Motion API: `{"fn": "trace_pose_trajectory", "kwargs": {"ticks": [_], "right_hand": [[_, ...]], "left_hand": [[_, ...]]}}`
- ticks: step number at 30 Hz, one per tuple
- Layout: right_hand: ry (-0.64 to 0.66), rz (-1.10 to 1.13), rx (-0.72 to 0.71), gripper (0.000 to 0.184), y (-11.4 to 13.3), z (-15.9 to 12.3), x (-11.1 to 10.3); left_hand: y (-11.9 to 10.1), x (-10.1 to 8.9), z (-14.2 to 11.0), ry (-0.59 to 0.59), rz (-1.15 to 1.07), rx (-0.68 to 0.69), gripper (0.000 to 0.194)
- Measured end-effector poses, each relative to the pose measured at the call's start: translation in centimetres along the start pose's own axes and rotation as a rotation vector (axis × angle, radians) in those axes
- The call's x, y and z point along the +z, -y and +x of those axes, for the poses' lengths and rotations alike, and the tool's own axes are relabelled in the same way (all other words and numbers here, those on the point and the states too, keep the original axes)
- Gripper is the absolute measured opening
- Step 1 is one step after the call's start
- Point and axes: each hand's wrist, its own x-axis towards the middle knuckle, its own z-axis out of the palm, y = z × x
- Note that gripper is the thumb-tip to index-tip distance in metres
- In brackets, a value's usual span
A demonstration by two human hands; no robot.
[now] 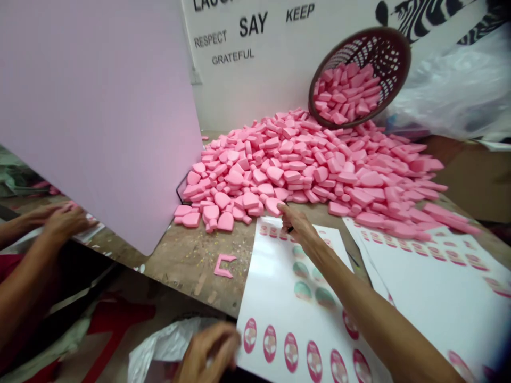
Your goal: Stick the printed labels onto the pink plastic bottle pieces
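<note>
My right hand reaches to the front edge of the pile, its fingertips closed at the near end of a pink bottle-shaped piece. Under that palm shows a small dark thing I cannot make out. Beneath the right forearm lies a white sticker sheet with oval pink labels along its near edge and round green ones in the middle. My left hand, blurred, hovers at the near left corner of this sheet with curled fingers; whether it holds anything is unclear. A large heap of pink pieces covers the back of the table.
A brown basket lies tipped over the heap, more pieces inside. Further sticker sheets are at right. A pink bracket-shaped scrap sits on the wooden table. At left, another person's hands work behind a pale pink panel.
</note>
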Motion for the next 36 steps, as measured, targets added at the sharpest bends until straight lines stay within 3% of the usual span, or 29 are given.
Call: {"fn": "trace_pose_trajectory", "kwargs": {"ticks": [4,6,9,13,17,20,25,31,36], "right_hand": [[0.100,0.034,0.183,0.047,-2.8,-10.1,-1.6],[0.205,0.049,0.214,0.045,-3.7,-14.6,-2.1],[0.171,-0.148,0.128,0.033,-4.4,-17.8,-4.2],[-0.153,-0.630,-0.117,0.025,-5.7,-16.6,-8.1],[-0.177,-0.985,-0.423,0.015,-7.6,-14.7,-9.2],[-0.218,-1.108,-0.527,0.013,-8.4,-14.6,-8.6],[-0.223,-1.170,-0.577,0.014,-8.5,-14.8,-8.3],[-0.140,-0.984,-0.495,0.011,-8.5,-14.5,-8.7],[-0.236,-1.030,-0.541,0.013,-8.7,-14.5,-8.6]], "left_hand": [[0.4,5.0,5.4,-0.066,-0.045,0.109,0.035],[0.7,7.9,6.8,-0.091,-0.120,0.150,0.038],[1.5,10.3,7.0,-0.093,-0.192,0.090,0.036],[2.7,10.5,6.7,-0.020,-0.188,0.004,0.036],[2.9,10.8,7.1,0.003,-0.139,-0.048,0.040],[2.8,11.2,7.5,0.024,-0.137,-0.055,0.042],[3.1,11.1,7.8,0.059,-0.145,-0.056,0.042],[3.5,11.0,8.0,0.080,-0.132,-0.045,0.041],[3.5,10.9,7.9,0.081,-0.127,-0.031,0.040]]}}
